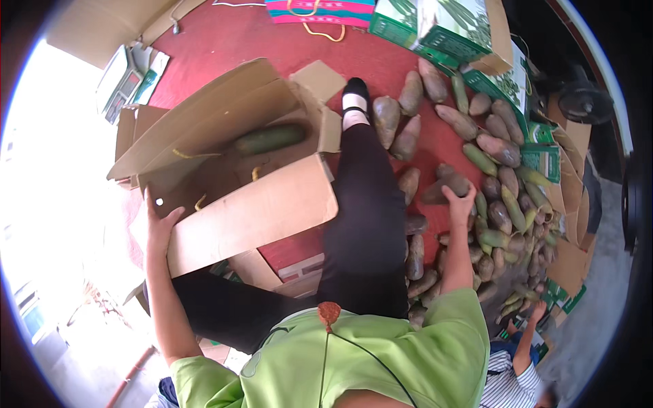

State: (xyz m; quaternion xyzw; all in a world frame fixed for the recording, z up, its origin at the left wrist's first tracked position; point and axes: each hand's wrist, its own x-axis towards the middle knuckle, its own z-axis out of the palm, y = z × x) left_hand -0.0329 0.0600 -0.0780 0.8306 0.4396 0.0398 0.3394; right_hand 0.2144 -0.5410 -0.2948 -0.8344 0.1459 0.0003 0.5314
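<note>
Bracing the carton (255,214), the left hand (159,224) is clamped on its near-left edge; room is left beside the green vegetable (271,139) inside. Rightward, a dark vegetable (435,193) is clasped by the right hand (461,197), the pile (500,217) alongside.

- Scale (126,87), pale-cased: 10 o'clock.
- Bag (333,12), pink-and-blue striped, yellow cord handles: 12 o'clock.
- Carton (459,32), printed green and white: 1 o'clock.
- Rounded dark object (583,103), kind unclear: 2 o'clock.
- Person (507,381), striped top: between 4 and 5 o'clock.
</note>
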